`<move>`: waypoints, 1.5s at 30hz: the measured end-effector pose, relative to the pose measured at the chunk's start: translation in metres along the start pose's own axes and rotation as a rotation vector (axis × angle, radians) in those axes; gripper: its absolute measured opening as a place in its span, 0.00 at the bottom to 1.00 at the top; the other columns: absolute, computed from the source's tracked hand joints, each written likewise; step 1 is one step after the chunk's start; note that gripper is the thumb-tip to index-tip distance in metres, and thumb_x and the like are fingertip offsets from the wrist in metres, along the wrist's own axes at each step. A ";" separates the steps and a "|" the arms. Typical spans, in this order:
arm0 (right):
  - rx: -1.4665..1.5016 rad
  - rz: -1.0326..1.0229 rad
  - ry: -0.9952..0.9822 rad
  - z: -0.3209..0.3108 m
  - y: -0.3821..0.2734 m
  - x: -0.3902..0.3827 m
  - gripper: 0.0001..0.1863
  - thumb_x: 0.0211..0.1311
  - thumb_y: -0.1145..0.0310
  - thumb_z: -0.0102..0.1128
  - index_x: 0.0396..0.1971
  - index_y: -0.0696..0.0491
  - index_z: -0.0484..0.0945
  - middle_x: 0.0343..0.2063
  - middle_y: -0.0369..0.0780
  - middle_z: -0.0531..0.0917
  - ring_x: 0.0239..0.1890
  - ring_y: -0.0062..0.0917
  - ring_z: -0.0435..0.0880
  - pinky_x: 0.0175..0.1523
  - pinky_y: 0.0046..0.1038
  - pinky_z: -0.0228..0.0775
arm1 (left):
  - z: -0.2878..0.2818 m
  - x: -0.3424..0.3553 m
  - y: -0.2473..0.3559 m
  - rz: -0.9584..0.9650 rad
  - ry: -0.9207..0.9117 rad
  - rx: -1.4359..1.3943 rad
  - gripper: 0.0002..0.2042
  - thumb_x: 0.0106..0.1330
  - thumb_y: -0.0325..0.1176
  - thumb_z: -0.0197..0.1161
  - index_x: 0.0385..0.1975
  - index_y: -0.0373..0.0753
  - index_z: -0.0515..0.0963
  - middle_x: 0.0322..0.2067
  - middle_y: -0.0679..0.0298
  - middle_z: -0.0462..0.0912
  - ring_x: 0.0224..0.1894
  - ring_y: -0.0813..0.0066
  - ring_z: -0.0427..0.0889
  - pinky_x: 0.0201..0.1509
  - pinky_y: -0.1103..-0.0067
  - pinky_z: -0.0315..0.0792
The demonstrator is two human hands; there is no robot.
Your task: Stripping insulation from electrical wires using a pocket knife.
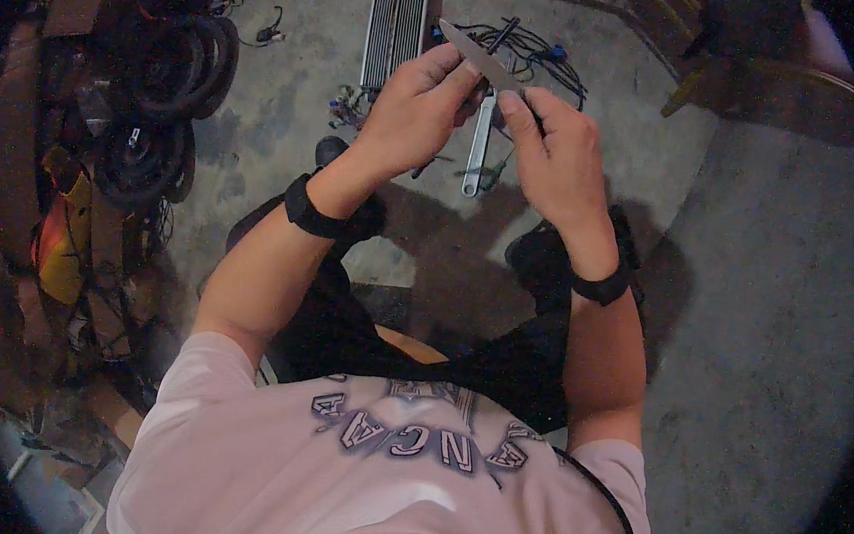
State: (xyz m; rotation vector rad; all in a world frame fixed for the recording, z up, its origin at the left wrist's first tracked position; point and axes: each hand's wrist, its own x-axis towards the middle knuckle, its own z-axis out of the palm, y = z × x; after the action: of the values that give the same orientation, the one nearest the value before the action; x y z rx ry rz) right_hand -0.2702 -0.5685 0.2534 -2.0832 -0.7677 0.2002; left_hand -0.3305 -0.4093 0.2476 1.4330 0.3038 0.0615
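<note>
My right hand [555, 147] grips a knife [479, 55] by its dark handle, the thumb lying along the blade's base. The bare blade slants up and to the left, its tip above my left fingers. My left hand [422, 106] is closed just under the blade, its fingertips at or very close to the metal. Whatever it pinches is hidden by the fingers and the blade. Below and between the hands, a silver wrench [477, 149] lies on the floor. A grey ribbed metal box [395, 34] rests beyond my left hand.
Black cables [553, 61] with blue ends lie tangled beyond my right hand. Small wires and connectors [347, 108] sit by the ribbed box. Black coils [167, 66] and a yellow object [66, 224] crowd the left side. A yellowish frame [667, 25] stands at the far right.
</note>
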 end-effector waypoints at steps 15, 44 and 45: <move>-0.033 0.049 -0.041 -0.004 0.005 0.003 0.19 0.65 0.58 0.52 0.24 0.60 0.74 0.20 0.54 0.76 0.26 0.52 0.76 0.29 0.46 0.64 | -0.004 0.007 -0.011 0.004 -0.148 -0.003 0.10 0.71 0.36 0.50 0.39 0.36 0.73 0.25 0.73 0.70 0.25 0.86 0.65 0.27 0.86 0.59; 0.016 0.042 0.004 -0.025 -0.007 -0.003 0.18 0.63 0.60 0.55 0.21 0.61 0.74 0.17 0.52 0.75 0.24 0.51 0.76 0.27 0.41 0.64 | 0.003 0.003 0.012 0.308 -0.077 0.424 0.13 0.70 0.38 0.54 0.36 0.33 0.76 0.19 0.74 0.72 0.21 0.88 0.65 0.21 0.84 0.58; 0.016 0.043 0.004 -0.026 -0.007 -0.003 0.18 0.63 0.60 0.55 0.21 0.61 0.74 0.17 0.52 0.75 0.24 0.51 0.76 0.27 0.41 0.64 | 0.003 0.003 0.013 0.305 -0.078 0.418 0.13 0.70 0.38 0.54 0.36 0.33 0.76 0.19 0.74 0.72 0.20 0.88 0.65 0.21 0.84 0.58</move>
State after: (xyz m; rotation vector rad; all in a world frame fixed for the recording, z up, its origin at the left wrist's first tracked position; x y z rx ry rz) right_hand -0.2652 -0.5851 0.2743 -2.0859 -0.7168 0.2252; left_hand -0.3249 -0.4096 0.2600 1.8842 0.0298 0.1990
